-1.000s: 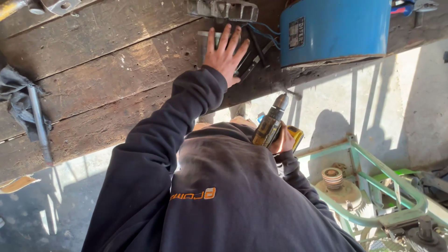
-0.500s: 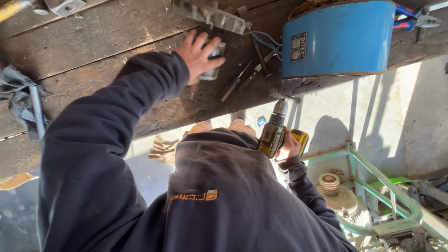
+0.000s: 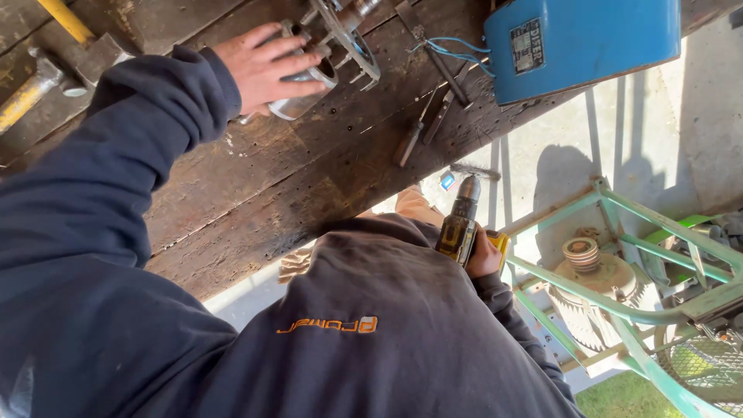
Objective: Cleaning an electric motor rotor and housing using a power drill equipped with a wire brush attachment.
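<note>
My left hand [image 3: 263, 70] is stretched out over the worn wooden bench [image 3: 255, 186] and closed around a grey metal cylinder [image 3: 309, 97], which sits beside a finned metal assembly [image 3: 348, 31]. My right hand [image 3: 484, 259] hangs below the bench edge near my dark sweatshirt. It grips a yellow and black cordless drill [image 3: 458, 224] with a wire brush wheel [image 3: 474, 172] at its tip, pointing up towards the bench edge.
A blue metal box [image 3: 596, 39] with thin wires stands on the bench to the right. Slim hand tools [image 3: 433, 116] lie beside it, and a yellow-handled hammer [image 3: 31, 97] at the far left. A green metal frame [image 3: 619, 310] with a pulleyed motor [image 3: 588, 263] stands on the ground.
My left hand has moved away from the blue box along the bench and closed on the metal cylinder. The drill stays in my right hand, roughly where it was.
</note>
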